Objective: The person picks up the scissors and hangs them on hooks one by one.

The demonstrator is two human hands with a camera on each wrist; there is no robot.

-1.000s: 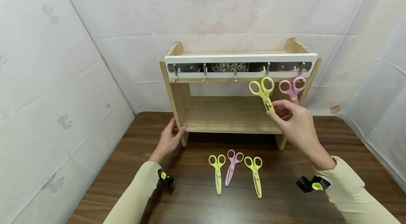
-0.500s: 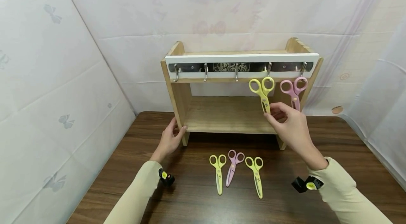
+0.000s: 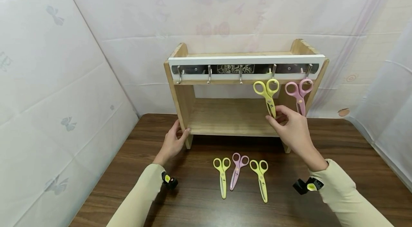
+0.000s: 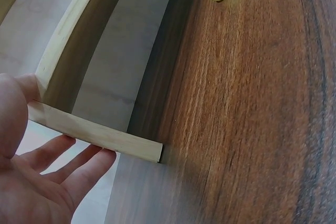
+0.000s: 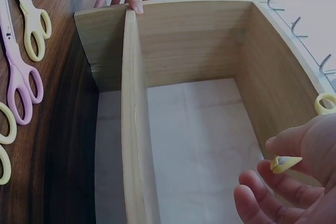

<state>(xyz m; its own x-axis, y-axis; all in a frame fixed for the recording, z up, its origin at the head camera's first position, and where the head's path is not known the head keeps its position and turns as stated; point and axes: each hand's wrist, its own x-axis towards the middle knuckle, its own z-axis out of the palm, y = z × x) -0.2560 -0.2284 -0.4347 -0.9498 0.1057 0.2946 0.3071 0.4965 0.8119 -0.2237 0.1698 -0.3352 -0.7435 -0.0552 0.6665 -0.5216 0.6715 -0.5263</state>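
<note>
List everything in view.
Table: 1, brown, underneath
Shelf: 1, beige, on table
Hook rail: 1, white, shelf front
Hooks: 5, silver, along rail
Scissors: 3, yellow, two on table, one at fourth hook from left
Other scissors: 2, pink, one on table, one at rightmost hook
Cloth: count unclear, whitish, around
Cameras: 2, mostly black, at wrists
Sleeves: 2, cream, on arms
Left hand: 1, gripping shelf's left side
Right hand: 1, pinching yellow blades

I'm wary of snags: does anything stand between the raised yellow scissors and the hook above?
Nothing visible: in the head view the yellow scissors overlap the hook; the right hand holds their lower end.
</note>
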